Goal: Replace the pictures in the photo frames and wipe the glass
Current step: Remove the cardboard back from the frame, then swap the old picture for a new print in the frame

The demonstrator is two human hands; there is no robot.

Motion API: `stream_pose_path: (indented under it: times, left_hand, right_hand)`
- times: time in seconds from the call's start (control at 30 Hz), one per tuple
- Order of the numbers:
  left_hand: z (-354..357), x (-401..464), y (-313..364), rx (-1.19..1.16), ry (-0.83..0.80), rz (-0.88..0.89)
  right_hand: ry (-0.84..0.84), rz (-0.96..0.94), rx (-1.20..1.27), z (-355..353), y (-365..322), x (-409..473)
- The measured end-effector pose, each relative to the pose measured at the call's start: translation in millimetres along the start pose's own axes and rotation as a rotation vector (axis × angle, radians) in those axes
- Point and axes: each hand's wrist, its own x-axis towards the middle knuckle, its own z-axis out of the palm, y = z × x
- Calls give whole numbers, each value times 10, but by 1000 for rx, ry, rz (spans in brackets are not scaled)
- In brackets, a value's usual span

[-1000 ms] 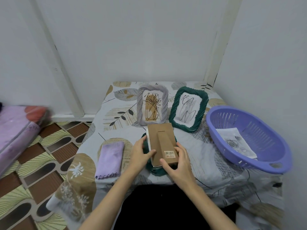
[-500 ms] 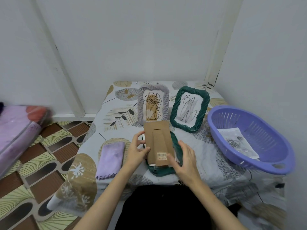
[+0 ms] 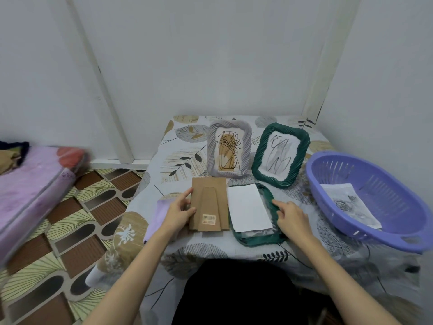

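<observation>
Three photo frames on the tabletop [image 3: 293, 256]: grey frame [image 3: 229, 152] and green frame [image 3: 280, 155] upright at the back, third green frame [image 3: 269, 200] face down, white sheet [image 3: 248, 210] inside. Left hand [image 3: 179, 213], grip pinching one cardboard backing [image 3: 209, 207]. Right hand [image 3: 291, 215], grip spread, forefinger touching that frame's rim. One purple cloth [image 3: 157, 214], one basket [image 3: 365, 200] with pictures [image 3: 349, 205].

Plain pale walls [image 3: 210, 55] are seen meeting in a corner, with white vertical trim strips [image 3: 103, 90] fixed to them. The floor [image 3: 70, 231] is covered in a brown, green and grey patterned sheet. A pink mattress [image 3: 28, 191] is laid at the left. The counter [image 3: 187, 141] is draped in a leaf-print cloth.
</observation>
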Motion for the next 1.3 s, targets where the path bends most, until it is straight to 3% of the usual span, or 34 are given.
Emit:
stream_pose_path:
  times: [0.1,0.17,0.27,0.37,0.5,0.67,0.9,1.07,1.3]
  left_hand:
    - [-170,36,8,150,8,-28]
    - [-236,43,27,368,-4,-37]
    - [-173,13,70,759,5,55]
    - [-19,-23,80,934,56,173]
    - [104,-36,6,1239,-140,166]
    - [-15,-33,-36,1277,-206,133]
    - [292,17,145,1040,-22,290]
    - [550,50,116,1083,-81,166]
    - [600,15,90,1081,-84,167]
  right_hand:
    - [-9,3,24,-23,33,-24]
    - [-8,3,37,-12,7,-42]
    - [1,7,40,35,-48,-69]
    - [-2,7,38,69,-104,-95]
    - [-11,2,29,110,-175,-131]
    - [-25,0,51,152,-212,-154]
    - [123,12,-75,165,-374,-202]
    - [92,28,-135,152,-494,-213]
    - [7,122,-24,114,-599,-199]
